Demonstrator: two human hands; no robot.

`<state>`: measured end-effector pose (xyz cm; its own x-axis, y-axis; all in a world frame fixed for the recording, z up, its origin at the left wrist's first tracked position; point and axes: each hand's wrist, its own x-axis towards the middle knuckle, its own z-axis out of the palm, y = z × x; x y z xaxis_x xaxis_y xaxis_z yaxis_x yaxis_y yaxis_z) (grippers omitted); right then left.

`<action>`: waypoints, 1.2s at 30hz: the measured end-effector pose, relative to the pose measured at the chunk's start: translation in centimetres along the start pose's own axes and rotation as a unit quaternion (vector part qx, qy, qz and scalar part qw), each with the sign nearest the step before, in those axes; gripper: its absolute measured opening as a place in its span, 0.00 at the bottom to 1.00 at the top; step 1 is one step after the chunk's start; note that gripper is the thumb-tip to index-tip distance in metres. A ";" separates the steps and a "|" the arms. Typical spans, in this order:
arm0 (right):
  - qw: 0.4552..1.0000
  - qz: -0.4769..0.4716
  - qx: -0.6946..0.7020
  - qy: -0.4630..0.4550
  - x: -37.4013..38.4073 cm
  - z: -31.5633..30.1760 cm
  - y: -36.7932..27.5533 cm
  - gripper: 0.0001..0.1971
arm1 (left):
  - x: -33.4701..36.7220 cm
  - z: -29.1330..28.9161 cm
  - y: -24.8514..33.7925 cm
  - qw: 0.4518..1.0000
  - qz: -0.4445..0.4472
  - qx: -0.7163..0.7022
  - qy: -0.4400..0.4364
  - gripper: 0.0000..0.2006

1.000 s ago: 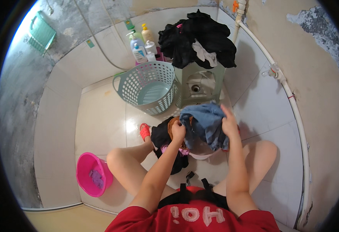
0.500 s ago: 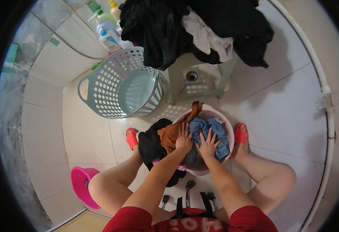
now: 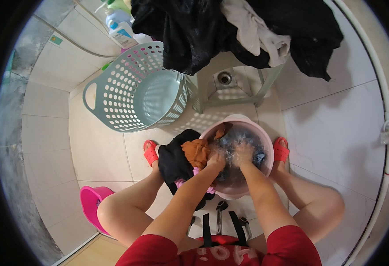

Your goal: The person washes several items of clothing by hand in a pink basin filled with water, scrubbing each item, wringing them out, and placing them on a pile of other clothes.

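A pink basin (image 3: pixel 233 191) of water sits on the floor between my feet. Both hands are down in it, with water splashing around them. My right hand (image 3: pixel 243 153) presses on submerged blue denim-like cloth (image 3: pixel 259 156); its fingers are smeared by motion and spray. At the basin's left side, my left hand (image 3: pixel 216 158) reaches into the water beside an orange-brown cloth (image 3: pixel 196 153), its fingertips hidden. That cloth hangs over the rim onto a black garment (image 3: pixel 174 155) with pink trim, which lies against the basin's left side.
A grey-green perforated laundry basket (image 3: pixel 154 102) stands beyond, at the left. Behind the basin, a stool (image 3: pixel 252 99) bears black clothes (image 3: pixel 181 35) and a whitish cloth (image 3: pixel 252 31). A floor drain (image 3: pixel 224 78) shows beneath it. Bottles (image 3: pixel 122 34) stand far left; a magenta tub (image 3: pixel 89 206) sits near left.
Both hands have pushed downward, sinking the blue cloth that bulged above the rim. The brown cloth's upper end has dropped into the water, which now splashes. The view has shifted slightly.
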<state>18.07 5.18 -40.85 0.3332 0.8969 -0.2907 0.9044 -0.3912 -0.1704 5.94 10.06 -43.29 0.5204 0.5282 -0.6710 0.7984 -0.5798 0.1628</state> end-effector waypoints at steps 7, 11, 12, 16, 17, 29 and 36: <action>0.943 0.175 0.279 -0.054 1.0 -4.3 1.0 0.26 | -7.4 -8.2 1.4 0.989 0.024 0.094 0.113 0.25; 0.895 0.036 0.442 -0.050 -3.4 -5.5 1.1 0.21 | -10.5 -8.7 -3.8 0.994 -0.036 0.106 0.002 0.18; 0.895 0.035 0.443 -0.048 -4.3 -6.0 1.5 0.21 | -11.0 -9.2 -4.4 0.993 -0.028 0.117 -0.011 0.18; 0.859 0.289 0.423 0.005 -7.6 -3.3 2.5 0.18 | -13.1 -12.4 -2.9 0.992 -0.059 0.087 -0.065 0.19; 0.879 0.367 0.300 0.050 -8.1 -2.0 2.9 0.16 | -12.9 -12.6 -1.8 0.995 -0.053 0.089 -0.016 0.20; 0.979 0.057 -0.146 0.133 -6.5 11.4 1.0 0.25 | -1.8 2.8 4.0 0.955 0.060 -0.148 0.248 0.24; 0.994 -0.035 -0.050 -0.087 0.9 0.9 0.5 0.28 | 2.6 4.0 -0.4 0.974 0.001 -0.223 0.048 0.19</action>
<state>18.59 5.59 -42.08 0.2250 0.8691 -0.4405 0.9486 -0.2986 -0.1048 5.73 9.17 -48.01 0.5304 0.5950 -0.6039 0.8387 -0.2643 0.4762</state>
